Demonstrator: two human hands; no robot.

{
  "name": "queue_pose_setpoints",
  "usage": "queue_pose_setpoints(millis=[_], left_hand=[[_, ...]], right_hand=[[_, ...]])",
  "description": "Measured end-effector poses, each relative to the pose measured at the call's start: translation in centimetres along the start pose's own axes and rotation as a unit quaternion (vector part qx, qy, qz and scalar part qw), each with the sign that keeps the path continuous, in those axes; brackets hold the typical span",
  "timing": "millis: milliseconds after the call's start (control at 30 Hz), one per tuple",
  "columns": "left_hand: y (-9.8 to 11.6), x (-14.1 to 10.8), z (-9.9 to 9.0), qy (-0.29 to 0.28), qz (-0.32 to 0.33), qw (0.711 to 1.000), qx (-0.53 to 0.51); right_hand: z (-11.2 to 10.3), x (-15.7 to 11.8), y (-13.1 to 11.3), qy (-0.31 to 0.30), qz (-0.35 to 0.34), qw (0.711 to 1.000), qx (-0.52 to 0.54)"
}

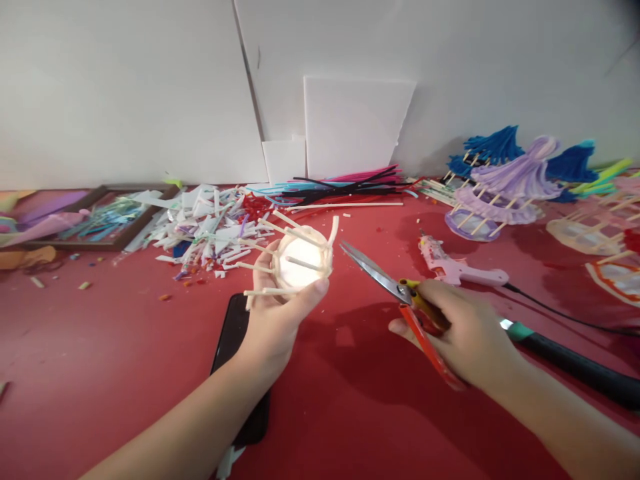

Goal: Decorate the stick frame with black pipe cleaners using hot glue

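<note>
My left hand [280, 317] is closed around a small round white piece [303, 267] with several cream sticks standing out from its rim. One cream fuzzy strip [334, 230] rises from the piece's right side. In my right hand [457, 327] is a pair of scissors [380, 273] with one red and one yellow handle. The blades point up and left toward the round piece, a short gap away from it. They look almost closed. A black phone [255, 413] lies under my left wrist.
A pink glue gun [460, 270] with a black cord and a black-handled cutter [570, 360] lie at right. Behind them stand purple [515, 173] and blue [495, 143] fuzzy carousel-like models. White scraps [200, 220] are heaped at back left, beside pipe cleaners [345, 187] and a brown frame [95, 247].
</note>
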State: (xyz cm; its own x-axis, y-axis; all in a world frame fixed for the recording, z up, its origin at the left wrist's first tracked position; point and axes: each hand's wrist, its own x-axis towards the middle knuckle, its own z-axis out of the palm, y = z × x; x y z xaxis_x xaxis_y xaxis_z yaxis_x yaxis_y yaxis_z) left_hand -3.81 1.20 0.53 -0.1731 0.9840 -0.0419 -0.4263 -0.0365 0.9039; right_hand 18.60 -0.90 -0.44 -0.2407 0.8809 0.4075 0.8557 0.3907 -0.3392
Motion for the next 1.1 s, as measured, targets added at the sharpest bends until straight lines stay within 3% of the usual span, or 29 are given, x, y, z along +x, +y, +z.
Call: queue_pose_setpoints(millis=[167, 333, 467, 533, 733, 1100], left_hand=[[-0.3, 0.2, -0.1, 0.001, 0.059, 0.997, 0.039], [-0.3, 0.0, -0.4, 0.009, 0.115, 0.989, 0.097], [-0.4, -0.1, -0.4, -0.003, 0.134, 0.985, 0.113], [-0.4, -0.1, -0.3, -0.010, 0.130, 0.985, 0.109], [-0.2, -0.1, -0.3, -0.024, 0.119, 0.989, 0.088], [0.0, -0.4, -0.1, -0.026, 0.122, 0.988, 0.091]], right_hand=[[-0.1, 0.1, -0.1, -0.056, 0.059, 0.995, 0.057], [0.1, -0.5, -0.4, -0.132, 0.148, 0.968, 0.156], [-0.2, -0.7, -0.6, -0.164, 0.127, 0.957, 0.201], [-0.3, -0.5, -0.5, -0.150, 0.102, 0.971, 0.159], [-0.1, 0.0, 0.1, -0.032, 0.023, 0.999, 0.026], [0.0, -0.2, 1.4, 0.010, -0.062, 0.996, -0.058]])
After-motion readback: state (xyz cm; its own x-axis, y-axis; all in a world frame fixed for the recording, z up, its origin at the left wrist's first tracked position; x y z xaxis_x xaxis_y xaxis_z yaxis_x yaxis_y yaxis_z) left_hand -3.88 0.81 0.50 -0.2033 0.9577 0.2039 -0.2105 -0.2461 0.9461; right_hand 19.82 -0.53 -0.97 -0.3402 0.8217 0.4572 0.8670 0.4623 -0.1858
